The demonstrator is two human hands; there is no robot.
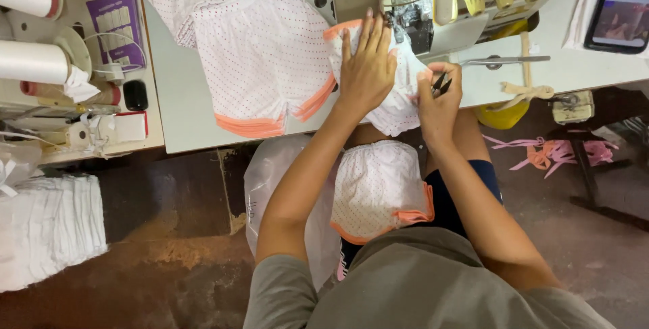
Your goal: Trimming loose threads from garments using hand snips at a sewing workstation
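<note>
Fabric is what both hands work on: a white dotted garment piece with orange trim (399, 102) lies at the front edge of the sewing table (182, 99), right before the overlock sewing machine (433, 11). The left hand (368, 65) presses flat on it, fingers spread, gripping nothing. The right hand (439, 96) is closed around small black thread snips (441, 84) just beside the cloth's right edge. More sewn dotted shorts (257, 52) lie at the table's left. Another piece (378, 190) rests in the lap.
</note>
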